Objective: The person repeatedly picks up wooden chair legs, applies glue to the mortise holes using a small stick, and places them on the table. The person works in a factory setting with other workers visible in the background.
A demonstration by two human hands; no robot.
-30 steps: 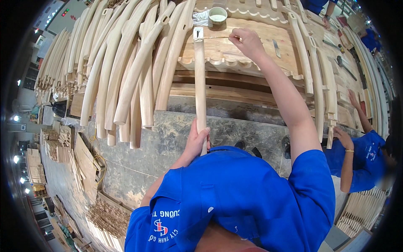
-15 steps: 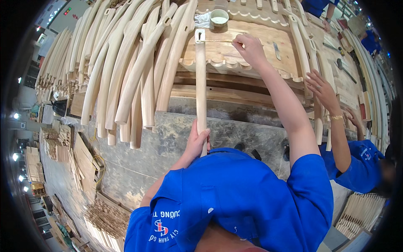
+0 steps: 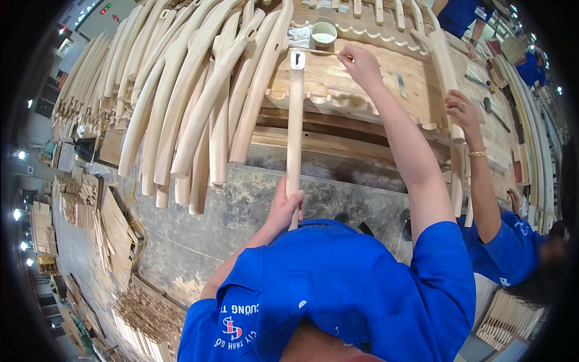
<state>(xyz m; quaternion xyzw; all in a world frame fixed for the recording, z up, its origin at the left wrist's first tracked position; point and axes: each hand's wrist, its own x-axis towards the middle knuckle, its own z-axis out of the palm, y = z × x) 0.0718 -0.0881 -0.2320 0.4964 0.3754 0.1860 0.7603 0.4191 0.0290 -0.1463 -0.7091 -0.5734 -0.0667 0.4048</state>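
Note:
My left hand [image 3: 283,206] is closed round the lower part of a long pale wooden leg [image 3: 294,127]. The leg points away from me, its far end over the edge of the workbench. That end face is whitish with a dark slot in it. My right hand [image 3: 362,65] is pinched on a thin stick [image 3: 322,52] above the bench, the stick reaching left toward the slotted end. Whether its tip touches the wood I cannot tell. Just beyond stands a bowl [image 3: 324,36] of pale whitish stuff, with a white glove [image 3: 300,36] on its left.
Curved wooden legs [image 3: 199,108] are piled at left, ends overhanging. A scalloped wooden strip [image 3: 325,98] edges the bench; a flat metal blade [image 3: 401,85] lies on it. At right, a co-worker's hand [image 3: 463,111] holds another wooden piece [image 3: 445,72]. A hammer [image 3: 496,114] lies beyond.
My right hand has shifted slightly, and the thin stick now shows, pointing left. The leg in my left hand has moved slightly right in view. The co-worker's hand has closed on a wooden piece.

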